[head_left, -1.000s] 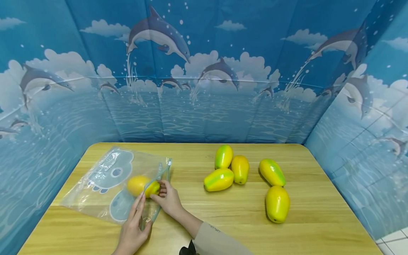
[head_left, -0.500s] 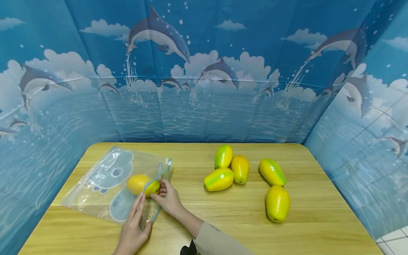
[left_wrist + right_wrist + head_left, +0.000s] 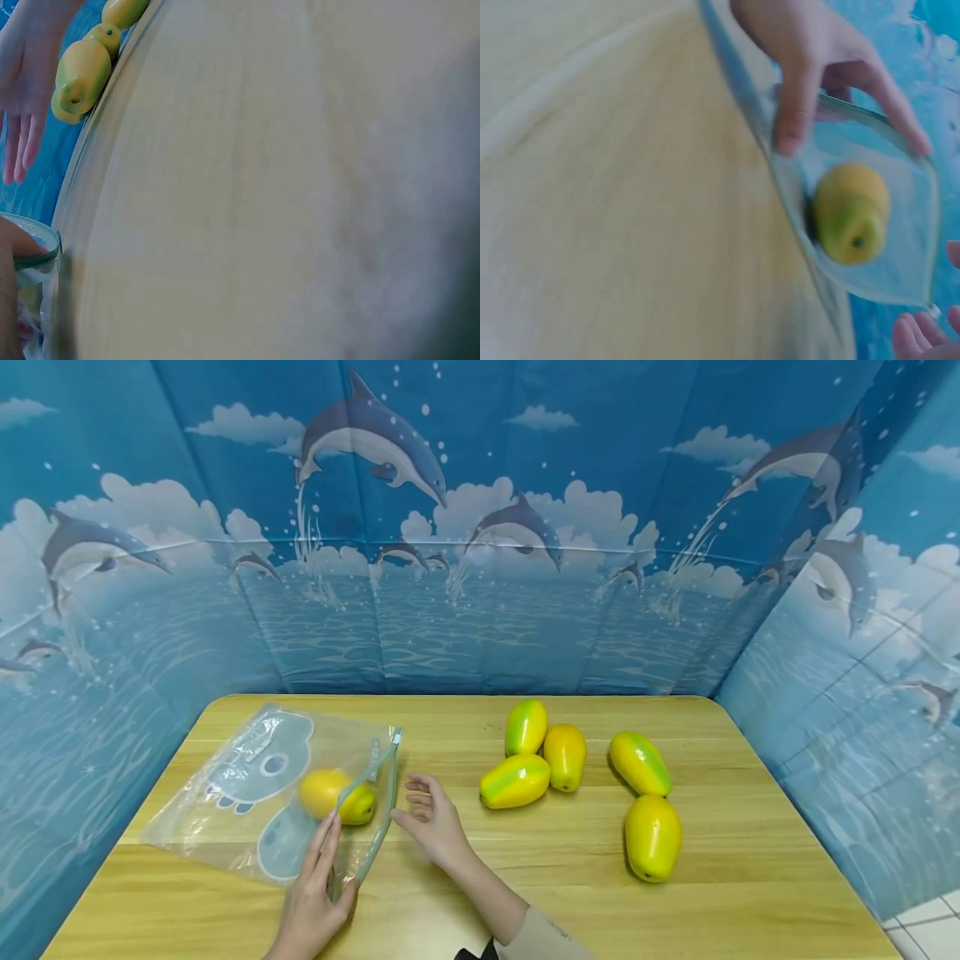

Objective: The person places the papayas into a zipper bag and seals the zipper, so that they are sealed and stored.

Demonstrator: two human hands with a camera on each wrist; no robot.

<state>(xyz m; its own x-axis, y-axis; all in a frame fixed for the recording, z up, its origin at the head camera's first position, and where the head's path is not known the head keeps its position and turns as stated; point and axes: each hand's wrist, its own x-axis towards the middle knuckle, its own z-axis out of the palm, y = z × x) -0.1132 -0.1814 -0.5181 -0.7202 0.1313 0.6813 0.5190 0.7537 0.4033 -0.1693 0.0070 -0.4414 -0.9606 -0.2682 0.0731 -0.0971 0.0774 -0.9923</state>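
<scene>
A clear zip bag [image 3: 187, 827] with pale blue cartoon prints lies on the left of the table, its mouth facing right. Inside, close to the mouth, rests a yellow-green papaya [image 3: 322, 792]. My left hand [image 3: 311, 893] grips the bag's rim at the near corner; in the right wrist view its thumb and fingers spread the two edges [image 3: 934, 225] apart. Just right of the mouth, my right hand [image 3: 435, 818] holds nothing, its fingers loosely bent and apart from the papaya. A white slider [image 3: 397, 737] sits at the rim's far end.
Three papayas [image 3: 514, 782] cluster at the table's middle back. Two more [image 3: 652, 839] lie end to end on the right. A blue dolphin-print curtain [image 3: 480, 610] rises behind and beside the wooden table [image 3: 525, 877].
My right hand has let go of the papaya and drawn back to the right, out of the bag's mouth. The left hand and the papaya stay about where they were.
</scene>
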